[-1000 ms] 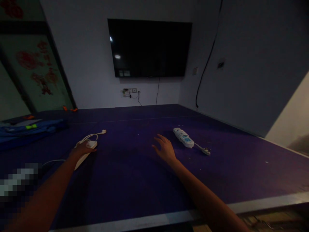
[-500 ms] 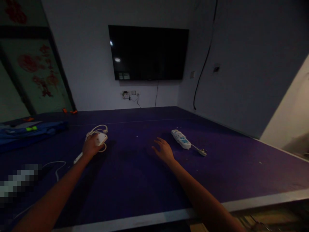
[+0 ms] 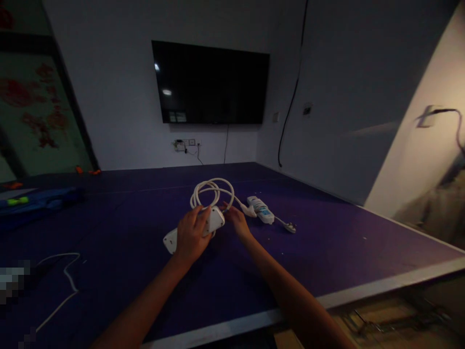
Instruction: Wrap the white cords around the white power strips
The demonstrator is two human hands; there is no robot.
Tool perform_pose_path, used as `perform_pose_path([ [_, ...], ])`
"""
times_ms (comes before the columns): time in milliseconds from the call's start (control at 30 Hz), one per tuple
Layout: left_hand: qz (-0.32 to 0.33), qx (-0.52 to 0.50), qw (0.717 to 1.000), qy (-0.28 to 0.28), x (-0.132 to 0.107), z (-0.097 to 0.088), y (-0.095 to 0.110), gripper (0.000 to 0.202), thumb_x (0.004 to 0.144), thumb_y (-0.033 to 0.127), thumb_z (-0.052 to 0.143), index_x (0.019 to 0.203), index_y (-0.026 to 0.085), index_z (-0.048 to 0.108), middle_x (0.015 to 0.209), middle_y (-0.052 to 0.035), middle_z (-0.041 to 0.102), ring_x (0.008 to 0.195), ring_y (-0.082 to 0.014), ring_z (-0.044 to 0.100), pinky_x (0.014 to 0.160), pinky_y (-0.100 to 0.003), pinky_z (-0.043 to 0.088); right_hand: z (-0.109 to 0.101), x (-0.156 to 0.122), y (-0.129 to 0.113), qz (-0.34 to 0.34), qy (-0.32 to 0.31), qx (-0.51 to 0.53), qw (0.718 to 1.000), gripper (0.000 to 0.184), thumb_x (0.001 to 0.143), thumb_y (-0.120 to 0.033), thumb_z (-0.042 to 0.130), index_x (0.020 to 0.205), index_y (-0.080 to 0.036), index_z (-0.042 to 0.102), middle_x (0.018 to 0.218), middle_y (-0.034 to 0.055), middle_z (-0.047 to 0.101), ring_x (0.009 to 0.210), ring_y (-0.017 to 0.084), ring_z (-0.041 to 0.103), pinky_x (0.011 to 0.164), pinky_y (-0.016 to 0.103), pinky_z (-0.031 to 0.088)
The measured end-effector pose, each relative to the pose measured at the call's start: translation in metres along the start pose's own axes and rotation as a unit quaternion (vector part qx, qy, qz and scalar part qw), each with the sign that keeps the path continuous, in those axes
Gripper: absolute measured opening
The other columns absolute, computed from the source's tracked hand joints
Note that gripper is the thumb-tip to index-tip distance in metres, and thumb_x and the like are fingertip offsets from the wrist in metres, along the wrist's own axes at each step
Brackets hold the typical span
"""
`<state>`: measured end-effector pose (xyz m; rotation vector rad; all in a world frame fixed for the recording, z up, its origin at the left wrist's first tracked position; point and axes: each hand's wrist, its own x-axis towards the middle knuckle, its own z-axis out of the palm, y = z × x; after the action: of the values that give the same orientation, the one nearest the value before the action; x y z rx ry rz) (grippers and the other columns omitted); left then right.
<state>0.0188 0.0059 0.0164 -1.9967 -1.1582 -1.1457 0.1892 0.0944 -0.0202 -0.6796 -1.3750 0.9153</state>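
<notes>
My left hand (image 3: 191, 236) is closed around a white power strip (image 3: 215, 220), held tilted above the purple tabletop (image 3: 203, 291). From the strip rises its white cord (image 3: 225, 181) in loose loops. My right hand (image 3: 238, 224) is beside the strip's right end, its fingers closed at the lower part of the loops; the fingertips are partly hidden. The cord's white plug (image 3: 249, 210) hangs just past that hand. Behind it on the table lies a second white power strip (image 3: 265, 214) with blue markings, cord wrapped round it and its plug (image 3: 289, 227) to the right.
A thin white cable (image 3: 69, 276) lies at the left by a blurred-out object (image 3: 12, 278). Blue cloth (image 3: 54, 198) is at the far left. A television (image 3: 214, 85) hangs on the back wall, and a black cable (image 3: 290, 106) hangs near the corner.
My left hand has brought the power strip right and towards the middle. My right hand has come to its cord and closed there. The view has turned slightly right.
</notes>
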Motion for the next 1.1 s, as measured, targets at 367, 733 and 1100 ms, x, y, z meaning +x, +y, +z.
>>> perform_pose_path([
  [367,0.010,0.041,0.999,-0.005,-0.027,0.011,0.003,0.066,0.072,0.012,0.060,0.135,0.023,0.043,0.123,-0.0131,0.056,0.102,-0.0288,0.053,0.085,-0.041,0.042,0.007,-0.008,-0.024,0.105,-0.019,0.240,0.965,0.050,0.064,-0.020,0.069,0.113,-0.023,0.059,0.101,0.0044,0.069,0.070,0.014,0.064,0.064,0.026,0.050],
  [733,-0.004,0.036,0.997,-0.068,-0.033,0.015,-0.004,0.068,0.070,0.014,0.061,0.136,0.021,0.044,0.133,-0.0146,0.051,0.105,-0.0297,0.054,0.084,-0.041,0.042,0.003,-0.008,-0.028,0.184,-0.136,0.355,0.907,0.036,0.070,-0.027,0.065,0.105,-0.022,0.061,0.099,0.0042,0.070,0.085,0.017,0.066,0.073,0.030,0.050],
  [1100,0.011,-0.042,0.994,-0.102,-0.039,0.024,0.000,0.080,0.068,0.012,0.064,0.141,0.027,0.034,0.148,-0.0128,0.031,0.120,-0.0311,0.048,0.092,-0.044,0.045,0.010,-0.004,-0.028,0.179,-0.030,0.340,0.923,0.021,0.070,-0.022,0.072,0.089,-0.017,0.065,0.083,0.0041,0.073,0.070,0.015,0.068,0.063,0.025,0.053],
])
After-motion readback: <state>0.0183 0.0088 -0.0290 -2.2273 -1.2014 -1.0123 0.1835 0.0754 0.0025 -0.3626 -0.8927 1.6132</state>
